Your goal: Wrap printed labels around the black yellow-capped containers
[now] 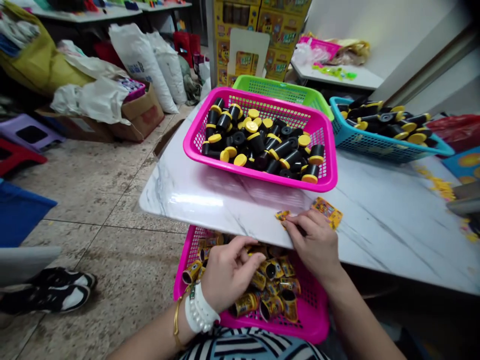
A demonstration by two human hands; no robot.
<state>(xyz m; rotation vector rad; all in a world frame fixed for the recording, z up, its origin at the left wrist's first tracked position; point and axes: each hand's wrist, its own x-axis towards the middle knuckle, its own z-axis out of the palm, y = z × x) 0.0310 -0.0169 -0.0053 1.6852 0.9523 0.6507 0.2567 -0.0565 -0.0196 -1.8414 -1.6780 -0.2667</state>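
Observation:
At the table's front edge my right hand (317, 245) is closed, its thumb and fingertips pinching a small yellow printed wrapper (282, 216). A flat yellow printed wrapper (329, 212) lies on the table just behind its knuckles. My left hand (230, 270), with bracelets at the wrist, hovers over the lower pink basket (317, 320). Its thumb and index finger are apart, with nothing visible between them; the other fingers are curled and partly hidden. Several yellow printed sleeves (272, 306), some around dark cylinders, lie in that basket.
On the marbled white table (180, 195) stands a pink basket (232, 170) of black cylinders with yellow caps. A green basket (288, 90) sits behind it, and a blue basket (390, 150) of similar pieces is at right. Cartons (281, 30), white sacks (135, 60) and another person's shoes (63, 290) are around.

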